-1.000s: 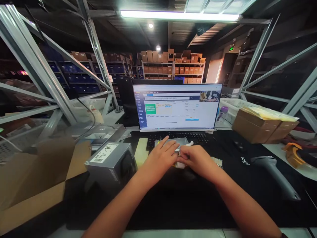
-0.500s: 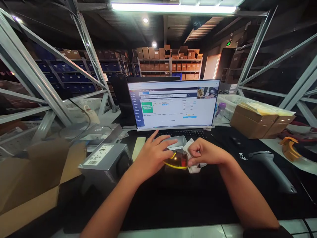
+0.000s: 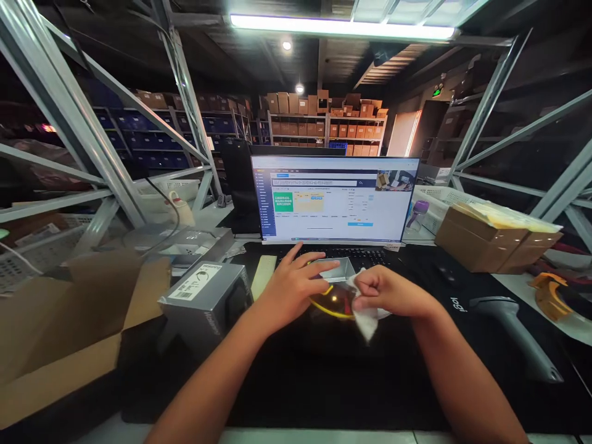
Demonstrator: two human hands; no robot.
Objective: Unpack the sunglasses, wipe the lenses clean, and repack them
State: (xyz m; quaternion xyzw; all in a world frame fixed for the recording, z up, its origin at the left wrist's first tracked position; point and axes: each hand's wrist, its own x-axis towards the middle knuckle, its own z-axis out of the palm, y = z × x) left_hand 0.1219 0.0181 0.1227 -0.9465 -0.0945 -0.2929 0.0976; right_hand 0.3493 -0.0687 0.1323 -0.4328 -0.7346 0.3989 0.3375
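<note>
A dark amber, glossy curved lens-like piece with a yellow rim (image 3: 335, 302) sits between my hands above the black mat; its exact kind is unclear. My left hand (image 3: 296, 285) holds its left side, thumb hidden and the other fingers extended across and above it. My right hand (image 3: 382, 293) is closed, fingertips pinching a crumpled white wipe (image 3: 367, 324) against the right end of the piece. One corner of the wipe hangs down below the fingers. Just behind the piece lies an open silver-grey box part (image 3: 339, 269), partly covered by my left fingers.
On the left stand an open cardboard carton (image 3: 87, 364) and a grey labelled box (image 3: 206, 293). A monitor (image 3: 335, 209) and keyboard (image 3: 365, 254) are behind my hands. To the right are a barcode scanner (image 3: 513, 327), a mouse (image 3: 446, 273), a tape dispenser (image 3: 552, 296) and cartons (image 3: 485, 237).
The wipe's free end has swung lower and now hangs as a point beneath my right hand. Both hands stay at the tinted piece. The whole view has shifted slightly.
</note>
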